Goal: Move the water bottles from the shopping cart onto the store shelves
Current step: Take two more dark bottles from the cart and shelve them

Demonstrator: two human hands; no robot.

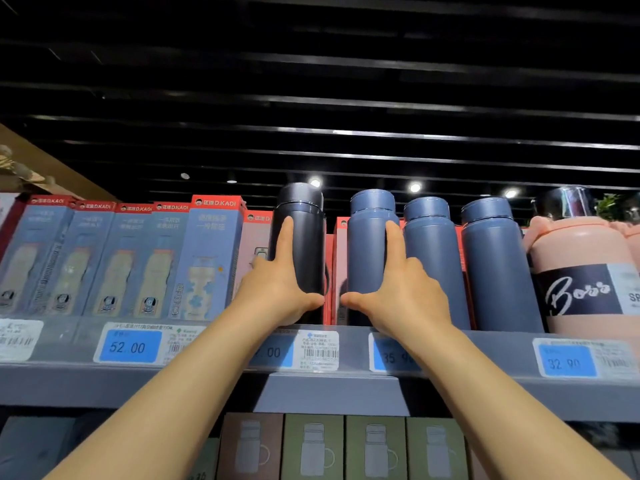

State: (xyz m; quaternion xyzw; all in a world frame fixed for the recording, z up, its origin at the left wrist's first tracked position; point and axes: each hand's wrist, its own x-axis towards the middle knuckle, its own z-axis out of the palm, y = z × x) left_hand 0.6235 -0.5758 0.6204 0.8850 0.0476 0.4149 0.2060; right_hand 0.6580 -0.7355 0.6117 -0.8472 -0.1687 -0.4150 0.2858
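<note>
On the top shelf point(346, 379) stand four tall bottles side by side. My left hand point(282, 284) grips the leftmost, a black bottle point(306, 244), with the index finger stretched up its side and the thumb under its base. My right hand point(401, 289) holds the neighbouring blue bottle point(367, 251) the same way. Both bottles stand upright at the shelf's front edge. Two more blue bottles point(433, 258) point(495, 265) stand to the right, untouched. The shopping cart is out of view.
Boxed bottles with red tops point(138, 258) fill the shelf to the left. A large pink jug point(581, 271) with a dark label stands at the right. Price tags line the shelf edge. Boxed cups point(311, 448) sit on the shelf below.
</note>
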